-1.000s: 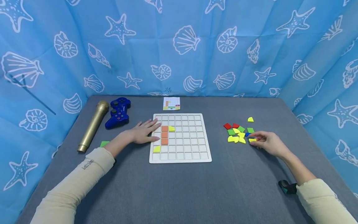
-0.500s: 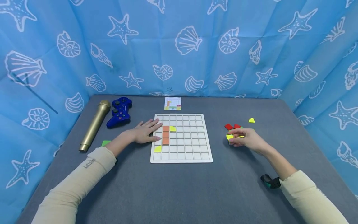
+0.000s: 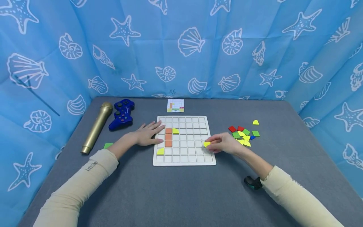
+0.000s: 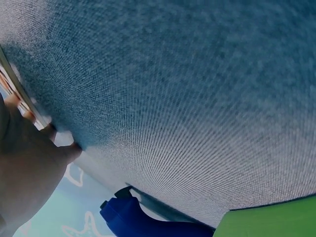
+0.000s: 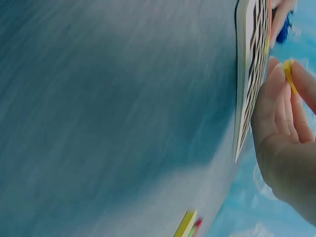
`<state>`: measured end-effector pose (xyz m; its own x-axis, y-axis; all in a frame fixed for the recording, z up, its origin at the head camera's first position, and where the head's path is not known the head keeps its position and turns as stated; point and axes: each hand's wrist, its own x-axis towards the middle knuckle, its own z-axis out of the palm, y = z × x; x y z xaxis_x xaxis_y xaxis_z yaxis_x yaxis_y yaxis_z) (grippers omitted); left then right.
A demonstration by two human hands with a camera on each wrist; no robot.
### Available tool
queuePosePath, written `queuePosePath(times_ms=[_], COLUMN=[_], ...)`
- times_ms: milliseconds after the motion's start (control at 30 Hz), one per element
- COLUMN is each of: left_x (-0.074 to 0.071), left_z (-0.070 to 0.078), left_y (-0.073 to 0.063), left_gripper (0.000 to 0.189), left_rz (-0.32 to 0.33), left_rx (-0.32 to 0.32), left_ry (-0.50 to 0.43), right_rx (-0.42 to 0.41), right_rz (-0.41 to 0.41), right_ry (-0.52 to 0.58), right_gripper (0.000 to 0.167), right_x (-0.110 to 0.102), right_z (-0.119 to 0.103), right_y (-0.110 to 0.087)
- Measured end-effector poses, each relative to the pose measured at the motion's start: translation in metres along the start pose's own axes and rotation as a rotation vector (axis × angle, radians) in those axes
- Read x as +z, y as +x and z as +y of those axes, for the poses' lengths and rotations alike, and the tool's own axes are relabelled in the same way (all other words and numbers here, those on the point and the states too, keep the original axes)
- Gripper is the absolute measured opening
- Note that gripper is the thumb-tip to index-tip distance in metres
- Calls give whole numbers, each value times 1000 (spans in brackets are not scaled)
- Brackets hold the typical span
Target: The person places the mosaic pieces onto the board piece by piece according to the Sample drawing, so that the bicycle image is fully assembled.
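Observation:
A white grid board [image 3: 184, 164] lies on the grey table, bearing a column of orange square tiles [image 3: 168, 137] and two yellow tiles, one beside the top orange tile [image 3: 175, 130] and one in the lower left [image 3: 160, 151]. Over the board's right edge, my right hand [image 3: 227, 143] pinches a yellow tile [image 3: 207, 144] between thumb and fingers; the right wrist view shows that yellow tile [image 5: 290, 76] edge-on. My left hand [image 3: 147, 135] rests with spread, straight fingers on the board's left edge.
A loose cluster of red, green, blue and yellow tiles [image 3: 243, 135] lies right of the board. A small pattern card [image 3: 175, 105] sits behind it. To the left are a blue game controller [image 3: 122, 115], a gold microphone [image 3: 97, 126] and a green piece [image 3: 108, 145] partly behind the left forearm.
My right hand has carried a yellow tile leftward from the right-hand tile cluster to the board's right side. The left hand stays on the board's left edge.

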<state>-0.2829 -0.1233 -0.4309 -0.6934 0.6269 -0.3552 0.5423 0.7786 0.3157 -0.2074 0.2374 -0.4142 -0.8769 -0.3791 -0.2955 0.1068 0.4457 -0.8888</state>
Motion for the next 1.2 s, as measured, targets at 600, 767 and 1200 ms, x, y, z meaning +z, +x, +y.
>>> queuePosePath(times_ms=[600, 767, 1200], left_x=[0, -1, 1], left_z=[2, 2, 0], left_y=[1, 1, 0], left_gripper=[76, 75, 74], left_rz=[4, 4, 10], left_rx=[-5, -4, 0], left_ry=[2, -3, -20], right_rx=[-11, 14, 41], right_rz=[-189, -213, -170], right_ry=[104, 92, 33], right_gripper=[26, 22, 17], right_x=[75, 95, 128], right_z=[-35, -43, -60], right_y=[33, 38, 48])
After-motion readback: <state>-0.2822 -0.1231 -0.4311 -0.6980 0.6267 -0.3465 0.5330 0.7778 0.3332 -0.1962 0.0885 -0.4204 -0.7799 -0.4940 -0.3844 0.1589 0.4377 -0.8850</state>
